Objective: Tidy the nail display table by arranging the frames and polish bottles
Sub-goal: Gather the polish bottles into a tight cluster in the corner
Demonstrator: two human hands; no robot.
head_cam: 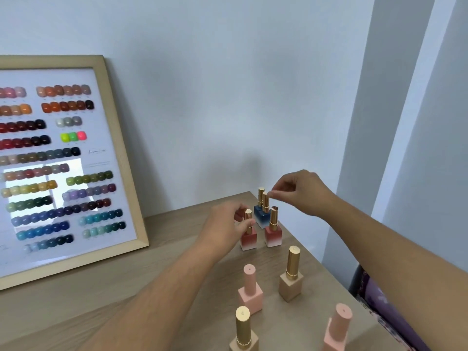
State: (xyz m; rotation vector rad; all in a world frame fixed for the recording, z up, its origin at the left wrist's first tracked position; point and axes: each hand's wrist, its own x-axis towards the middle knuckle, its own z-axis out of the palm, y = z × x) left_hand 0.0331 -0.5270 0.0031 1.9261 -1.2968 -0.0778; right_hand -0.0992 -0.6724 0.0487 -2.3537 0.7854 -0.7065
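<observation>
While the left hand (229, 221) grips the cap of a red bottle (248, 235) standing on the worktop (106, 279), the right hand (298, 192) pinches a blue bottle's (263, 216) cap. Best lift straight up; neighbours stand close, tip easily.

Bench (106, 282) – pale wood grain. Frame (121, 153) light wood, white board inside, rows of nail swatches: pinks, oranges, dark reds, greys, neon trio (yellow, green, pink), olives, yellows, purples, blues, teals. Two blue bottles (262, 216) fading to white, gold caps. Two red bottles (273, 235) – red-to-white fade, gold caps. Two pink bottles (250, 296) with pink caps. Two beige bottles (291, 285), gold caps. Wall (228, 72) pale grey-blue. Purple floral fabric (385, 307) at right.
</observation>
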